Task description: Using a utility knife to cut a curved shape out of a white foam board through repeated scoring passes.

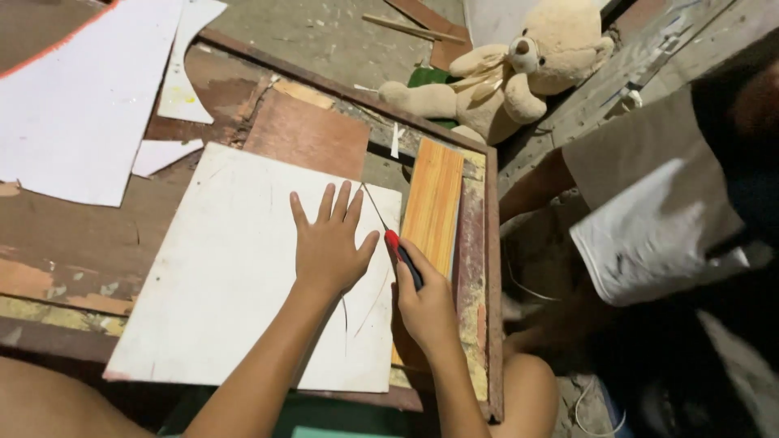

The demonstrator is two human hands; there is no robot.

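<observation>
A white board (219, 268) lies flat on a worn wooden table (73, 243). My left hand (329, 243) presses flat on the board near its right side, fingers spread. Just to its right, my right hand (422, 304) grips a cutter with a red tip and dark handle (400, 251); its thin blade points up and away along the board's right edge. A thin scored line runs down the board below my left hand. An orange wood-grain strip (432, 203) lies right beside the board.
A brown panel (308, 134) lies behind the board, white sheets (77, 105) at the far left. A beige teddy bear (507, 73) sits beyond the table's far corner. Another person in grey shorts (649, 211) crouches at the right.
</observation>
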